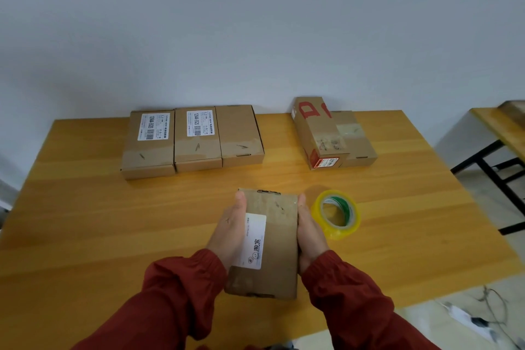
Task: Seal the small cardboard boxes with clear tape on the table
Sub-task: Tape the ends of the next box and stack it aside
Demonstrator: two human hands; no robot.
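A small cardboard box [277,247] with a white label on its top face sits between both hands over the near middle of the wooden table [85,207]. The left hand [230,233] grips its left long side and the right hand [309,233] its right long side. Each thumb lies along the upper edge, while the fingers are hidden beneath the box. Both arms wear dark red sleeves [159,301]. Just beside the right hand, a roll of clear tape [336,214] with a yellowish tint and a green-and-white core lies tilted on the table. Whether it touches the hand cannot be told. Toward the far edge on the left, three flat boxes [197,139] lie side by side, touching; two of them carry white barcode labels. To the far right, a box with red print [321,131] leans partly on a plain box [359,139] beside it. A pale wall [255,23] rises behind. At the right edge stands a second table [500,128] on black legs, and cables [488,310] lie on the floor.
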